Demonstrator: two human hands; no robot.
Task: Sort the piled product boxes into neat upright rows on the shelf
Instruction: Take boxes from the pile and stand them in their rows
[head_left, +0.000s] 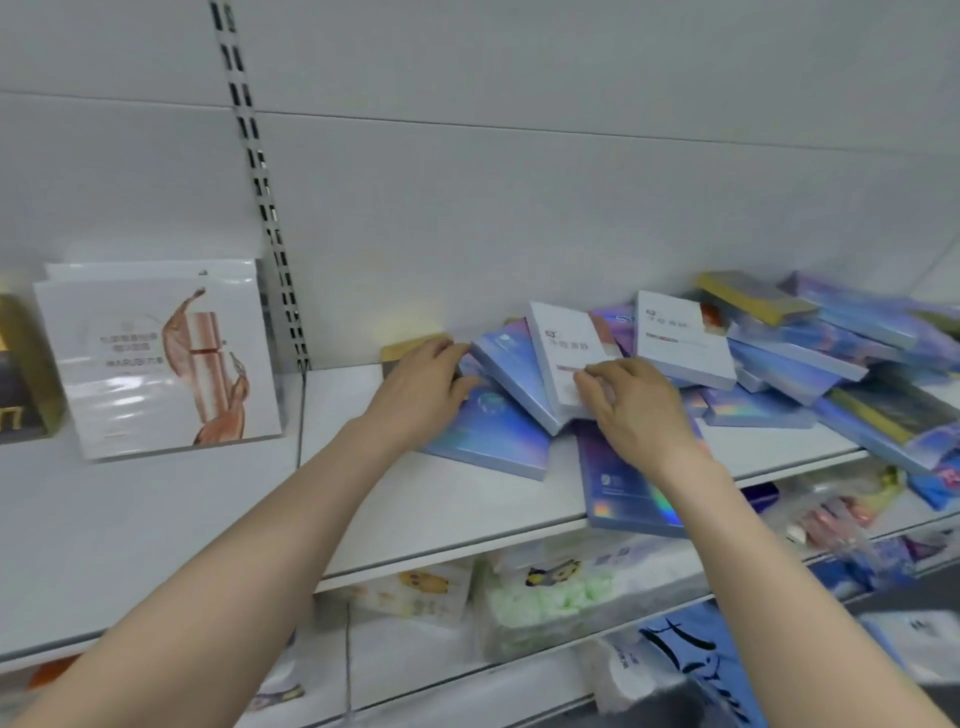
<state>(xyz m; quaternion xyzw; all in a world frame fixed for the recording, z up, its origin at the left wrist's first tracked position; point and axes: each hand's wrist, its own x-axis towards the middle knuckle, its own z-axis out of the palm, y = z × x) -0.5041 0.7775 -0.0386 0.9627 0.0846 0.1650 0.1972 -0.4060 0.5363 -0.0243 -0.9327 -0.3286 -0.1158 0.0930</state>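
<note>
On the left of the shelf (156, 519), white display boxes (156, 358) stand upright. The left hand (421, 384) lies over the pile's left end, with its fingers touching a small gold box (402, 347) and its thumb on a blue box (493, 436); I cannot tell whether it grips. The right hand (639, 405) pinches a tilted white box (563, 348). Further right, the pile of boxes (810, 358) lies jumbled and mostly flat on the shelf.

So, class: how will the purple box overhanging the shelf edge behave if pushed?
Probably stiff: the purple box shows flat faces, crisp edges. Its glossy surface likely slides easily. Jutting past the shelf edge, it may tip off.
</note>
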